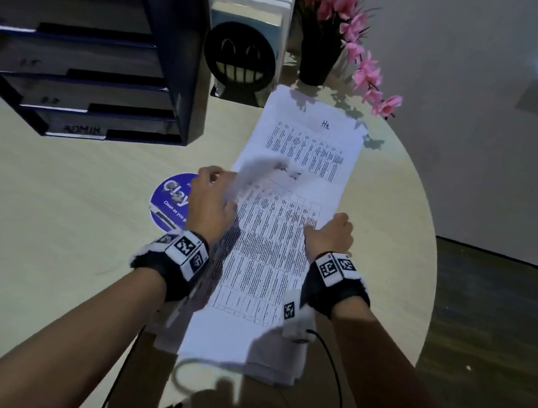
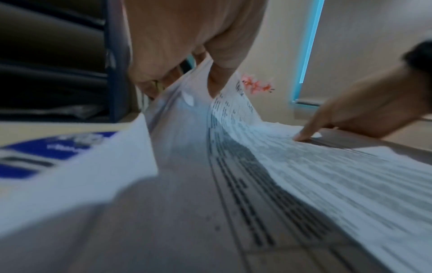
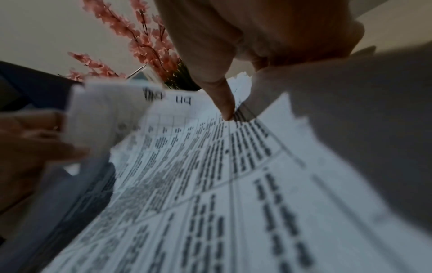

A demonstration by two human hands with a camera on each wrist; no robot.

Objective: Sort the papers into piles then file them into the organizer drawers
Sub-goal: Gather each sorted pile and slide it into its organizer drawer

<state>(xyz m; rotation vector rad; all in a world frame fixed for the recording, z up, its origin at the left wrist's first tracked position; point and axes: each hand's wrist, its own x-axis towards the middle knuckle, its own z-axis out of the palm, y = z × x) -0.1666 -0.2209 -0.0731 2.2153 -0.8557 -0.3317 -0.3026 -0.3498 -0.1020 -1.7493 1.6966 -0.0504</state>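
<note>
Surface: round pale wooden table [image 1: 52, 245], dim room.
Papers: stack of white printed table sheets [image 1: 262, 271] lying mid-frame.
Left hand [image 1: 212, 202]: pinching and lifting the top sheet's upper-left corner.
Right hand [image 1: 330, 235]: fingers curled, one fingertip pressing the stack's right edge.
Organizer: dark blue drawer organizer [image 1: 86, 56], upper left.
Extras: pink flowers in a black pot [image 1: 319, 57], top centre.

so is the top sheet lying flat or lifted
Lifted at its far left corner: the left hand pinches the top sheet up, while the right hand presses the stack.
</note>
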